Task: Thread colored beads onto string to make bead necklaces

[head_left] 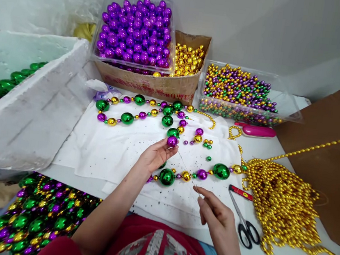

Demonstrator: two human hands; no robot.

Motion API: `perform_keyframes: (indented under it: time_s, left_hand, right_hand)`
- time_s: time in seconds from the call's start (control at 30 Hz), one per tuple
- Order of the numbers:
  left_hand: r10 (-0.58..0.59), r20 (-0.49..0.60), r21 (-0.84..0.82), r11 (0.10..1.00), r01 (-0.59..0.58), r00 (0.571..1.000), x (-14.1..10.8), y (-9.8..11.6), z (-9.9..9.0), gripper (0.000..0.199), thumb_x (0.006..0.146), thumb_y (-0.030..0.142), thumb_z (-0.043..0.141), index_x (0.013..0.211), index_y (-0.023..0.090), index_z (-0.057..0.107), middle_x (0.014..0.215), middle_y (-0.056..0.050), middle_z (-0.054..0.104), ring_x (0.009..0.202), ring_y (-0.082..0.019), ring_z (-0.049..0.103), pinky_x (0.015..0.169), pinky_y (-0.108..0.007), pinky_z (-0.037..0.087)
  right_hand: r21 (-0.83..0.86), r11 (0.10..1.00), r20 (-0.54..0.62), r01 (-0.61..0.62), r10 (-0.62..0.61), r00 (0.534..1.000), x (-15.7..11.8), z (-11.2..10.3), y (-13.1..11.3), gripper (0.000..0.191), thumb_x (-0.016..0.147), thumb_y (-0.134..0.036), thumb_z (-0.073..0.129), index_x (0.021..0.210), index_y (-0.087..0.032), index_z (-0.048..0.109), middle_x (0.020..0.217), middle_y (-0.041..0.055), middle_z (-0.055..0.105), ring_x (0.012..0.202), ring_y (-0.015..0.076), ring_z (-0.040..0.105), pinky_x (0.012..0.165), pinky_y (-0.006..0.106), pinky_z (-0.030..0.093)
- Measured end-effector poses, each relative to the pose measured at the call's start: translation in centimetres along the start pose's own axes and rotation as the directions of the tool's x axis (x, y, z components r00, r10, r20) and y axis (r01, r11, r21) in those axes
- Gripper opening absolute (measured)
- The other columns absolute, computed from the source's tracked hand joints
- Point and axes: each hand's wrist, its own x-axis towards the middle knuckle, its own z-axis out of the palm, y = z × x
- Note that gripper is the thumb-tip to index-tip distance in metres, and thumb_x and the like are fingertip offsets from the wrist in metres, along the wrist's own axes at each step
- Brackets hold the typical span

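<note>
My left hand (158,155) pinches a shiny purple bead (172,141) between thumb and fingers, above the white cloth. From that bead a thin, straight, pale strand (185,166) runs down to my right hand (211,209), whose thumb and forefinger are closed on it. Whether the strand is thread or stiff wire, I cannot tell. Just beyond the held bead, a green bead (173,133) touches it. A bead garland (127,118) of green, purple and gold loops across the cloth, and another stretch with a large green bead (221,171) lies right of my left hand.
Loose small beads (207,144) lie mid-cloth. Scissors (247,232), a red cutter (241,192), a pink stapler-like tool (259,131) and piled gold bead strings (284,203) sit at right. Behind stand a purple-bead tub (131,61), a cardboard box (150,84) and a mixed-bead tub (237,111).
</note>
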Motion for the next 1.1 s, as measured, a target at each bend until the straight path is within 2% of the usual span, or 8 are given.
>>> perform_keyframes:
  time_s: [0.37,0.53,0.73,0.9,1.1]
  left_hand:
    - [0.033,-0.004,0.016,0.999,-0.033,0.999,0.0,-0.1,0.0,0.012,0.088,0.013,0.052,0.093,0.008,0.061,0.091,-0.012,0.066,0.082,-0.018,0.064,0.078,-0.031,0.055]
    - [0.038,0.123,0.129,0.99,-0.054,0.992,-0.2,-0.7,0.0,0.016,0.085,0.013,0.057,0.099,0.011,0.064,0.098,-0.01,0.065,0.085,-0.018,0.064,0.082,-0.032,0.052]
    - [0.003,0.237,0.252,0.966,-0.065,0.972,-0.8,-1.2,0.4,0.026,0.084,0.012,0.06,0.109,0.015,0.064,0.113,-0.011,0.062,0.092,-0.016,0.061,0.085,-0.03,0.049]
    - [-0.009,0.232,0.251,0.967,-0.051,0.973,-0.8,-1.5,0.4,0.027,0.082,0.014,0.062,0.109,0.014,0.064,0.112,-0.012,0.062,0.09,-0.016,0.061,0.086,-0.031,0.048]
    - [-0.013,0.191,0.255,0.966,-0.037,0.981,-0.7,-2.3,0.3,0.025,0.082,0.018,0.064,0.106,0.014,0.064,0.105,-0.011,0.064,0.09,-0.018,0.062,0.089,-0.035,0.048]
  right_hand:
    - [-0.01,1.0,0.004,-0.021,0.021,1.0,0.2,0.0,0.3,0.051,0.085,-0.051,0.053,0.12,-0.014,0.06,0.053,-0.0043,0.04,0.053,0.0127,0.039,0.051,0.025,0.03]
    - [0.036,0.999,-0.008,-0.002,0.003,1.0,0.8,0.6,0.6,0.045,0.085,-0.048,0.053,0.116,-0.016,0.062,0.054,-0.0046,0.04,0.053,0.0126,0.039,0.052,0.025,0.031]
    - [0.103,0.995,-0.026,-0.01,0.013,1.0,1.9,0.8,2.4,0.046,0.083,-0.048,0.056,0.114,-0.016,0.062,0.054,-0.004,0.043,0.054,0.0129,0.041,0.054,0.025,0.032]
    - [0.163,0.986,-0.018,-0.042,0.046,0.999,1.8,0.7,3.7,0.047,0.082,-0.048,0.058,0.117,-0.017,0.062,0.054,-0.0047,0.041,0.052,0.0123,0.039,0.052,0.025,0.03]
    - [0.142,0.99,-0.032,-0.018,0.022,0.999,1.7,0.7,3.2,0.044,0.082,-0.046,0.059,0.115,-0.018,0.063,0.053,-0.005,0.04,0.052,0.0117,0.039,0.053,0.024,0.032]
